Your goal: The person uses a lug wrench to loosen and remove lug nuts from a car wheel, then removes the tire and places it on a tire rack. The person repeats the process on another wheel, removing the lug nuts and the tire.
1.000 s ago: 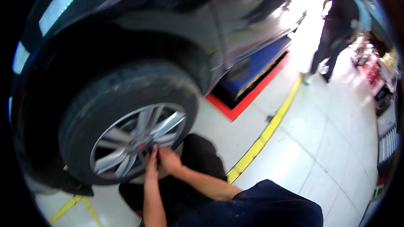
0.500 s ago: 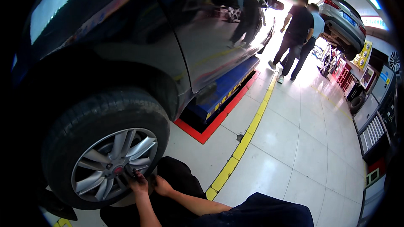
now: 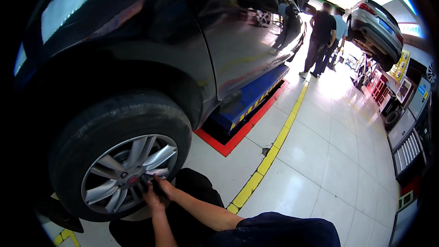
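In front of me is a car wheel (image 3: 148, 153) with silver double spokes, a black tyre (image 3: 123, 110) and a red centre cap (image 3: 133, 180). Both hands meet close to its hub, to the right of the cap. My left hand (image 3: 152, 197) is closed around a dark tool (image 3: 160, 194) whose front end points at the wheel nuts. Beside it, a little higher, my right hand (image 3: 165, 187) is closed on the same tool. Fingers hide most of the tool, so its exact kind does not show.
The dark car (image 3: 183, 59) stands above a blue lift platform (image 3: 251, 98) edged by a red floor border (image 3: 228, 146). A yellow line (image 3: 274, 151) crosses the tiles. Two people (image 3: 322, 36) stand ahead. A silver car (image 3: 375, 27) is raised at right, near grey cabinets (image 3: 402, 123).
My right hand has moved up and left, joining my left hand at the tool near the hub. The two people have moved farther off, and the view has shifted slightly.
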Demonstrator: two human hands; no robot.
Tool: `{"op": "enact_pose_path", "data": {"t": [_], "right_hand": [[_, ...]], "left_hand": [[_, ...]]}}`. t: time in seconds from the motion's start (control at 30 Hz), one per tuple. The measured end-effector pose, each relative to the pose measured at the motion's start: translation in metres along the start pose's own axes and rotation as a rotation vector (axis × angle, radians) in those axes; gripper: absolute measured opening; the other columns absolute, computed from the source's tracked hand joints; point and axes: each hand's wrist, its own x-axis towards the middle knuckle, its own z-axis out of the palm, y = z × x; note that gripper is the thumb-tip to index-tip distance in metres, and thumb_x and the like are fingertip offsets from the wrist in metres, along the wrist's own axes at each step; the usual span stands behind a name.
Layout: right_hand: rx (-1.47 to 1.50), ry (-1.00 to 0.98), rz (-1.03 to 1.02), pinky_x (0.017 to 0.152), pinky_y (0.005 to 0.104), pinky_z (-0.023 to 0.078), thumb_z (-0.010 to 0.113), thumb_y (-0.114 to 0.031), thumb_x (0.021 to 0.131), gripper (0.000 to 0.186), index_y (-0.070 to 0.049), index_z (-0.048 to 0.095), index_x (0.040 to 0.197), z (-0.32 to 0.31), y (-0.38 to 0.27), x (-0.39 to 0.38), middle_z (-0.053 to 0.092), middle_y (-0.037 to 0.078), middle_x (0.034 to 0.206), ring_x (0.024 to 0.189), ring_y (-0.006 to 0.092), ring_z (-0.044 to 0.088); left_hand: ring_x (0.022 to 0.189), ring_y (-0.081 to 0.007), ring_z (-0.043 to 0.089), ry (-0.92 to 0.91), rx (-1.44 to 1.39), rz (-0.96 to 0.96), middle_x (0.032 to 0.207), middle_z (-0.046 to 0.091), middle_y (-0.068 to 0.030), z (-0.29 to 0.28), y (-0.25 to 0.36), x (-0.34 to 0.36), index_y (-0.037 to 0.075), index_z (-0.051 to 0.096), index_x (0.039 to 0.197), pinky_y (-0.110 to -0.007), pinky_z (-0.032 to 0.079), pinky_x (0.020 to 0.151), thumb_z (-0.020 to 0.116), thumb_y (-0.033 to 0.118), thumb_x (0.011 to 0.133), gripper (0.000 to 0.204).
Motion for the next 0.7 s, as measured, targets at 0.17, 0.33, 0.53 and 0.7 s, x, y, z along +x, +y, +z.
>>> {"op": "enact_pose_path", "data": {"t": [0.17,0.33,0.53,0.7], "right_hand": [[0.156,-0.122,0.167,0.086,0.0325,0.040,0.035,-0.041,0.092,0.042,-0.009,0.054,0.113,0.001,-0.005,0.005,0.059,0.010,0.104,0.096,0.0204,0.054],[-0.104,-0.066,0.105,0.091,0.0364,0.038,0.052,-0.040,0.086,0.043,-0.011,0.051,0.118,0.002,-0.004,0.011,0.054,0.009,0.110,0.102,0.0243,0.050],[0.434,-0.086,-0.009,0.087,0.0344,0.042,0.053,-0.043,0.085,0.041,-0.009,0.055,0.110,0.030,0.021,0.011,0.058,0.007,0.100,0.095,0.0224,0.054],[0.816,-0.312,0.147,0.080,0.0319,0.045,0.034,-0.037,0.093,0.038,-0.009,0.056,0.106,-0.028,0.070,0.041,0.059,0.006,0.092,0.085,0.0211,0.055]], "left_hand": [[0.080,-0.0184,0.054,-0.512,-0.278,-0.426,0.096,0.052,-0.0056,-0.085,-0.048,0.073,0.010,0.050,0.112,-0.035,0.047,0.067,0.040,0.050,0.088,0.047],[0.087,-0.0188,0.055,-0.136,-0.108,-0.136,0.101,0.056,-0.0100,-0.043,-0.023,0.029,0.004,0.050,0.115,-0.033,0.045,0.077,0.049,0.046,0.087,0.050],[0.088,-0.0167,0.054,0.018,0.432,0.281,0.101,0.059,-0.0096,-0.080,-0.005,0.082,-0.001,0.056,0.107,-0.029,0.042,0.078,0.056,0.041,0.085,0.047],[0.081,-0.0150,0.055,-0.125,0.477,0.069,0.094,0.061,-0.0075,-0.067,0.010,0.054,-0.002,0.061,0.098,-0.029,0.043,0.073,0.058,0.038,0.084,0.042]]}}
